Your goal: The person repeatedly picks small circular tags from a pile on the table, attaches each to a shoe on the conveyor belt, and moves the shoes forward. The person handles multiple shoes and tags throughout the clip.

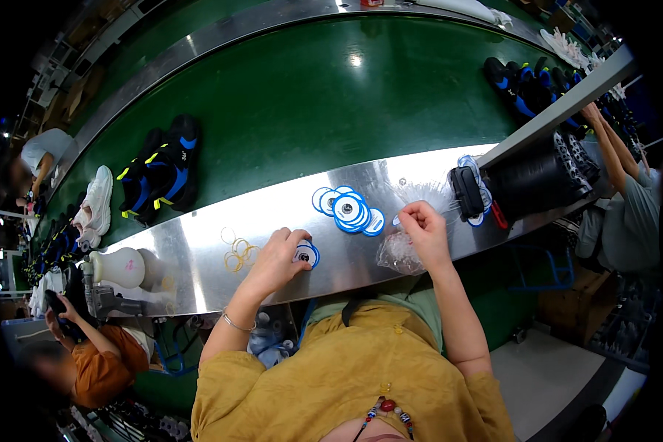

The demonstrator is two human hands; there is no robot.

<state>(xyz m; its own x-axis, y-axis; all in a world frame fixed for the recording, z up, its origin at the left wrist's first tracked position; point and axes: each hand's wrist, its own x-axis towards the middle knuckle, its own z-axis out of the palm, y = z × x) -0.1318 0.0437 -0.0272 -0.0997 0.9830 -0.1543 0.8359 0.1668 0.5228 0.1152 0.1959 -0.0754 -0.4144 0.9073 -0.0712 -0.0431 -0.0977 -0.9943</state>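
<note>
White-and-blue round tag [306,254] under left hand [276,259]

Round white-and-blue labels [350,210] lie heaped on the bench [191,258]. One more label [306,254] sits at seven o'clock of them. A clear plastic bag [399,252] lies at four o'clock.

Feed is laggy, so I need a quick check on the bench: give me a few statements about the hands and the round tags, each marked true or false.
1. The left hand rests on a round blue-and-white tag. True.
2. The pile of round tags lies on the green belt. False: it lies on the metal ledge.
3. The right hand is at a clear plastic bag. True.
4. The rubber bands lie right of the right hand. False: they lie left of the left hand.
5. Dark shoes sit on the belt. True.
</note>
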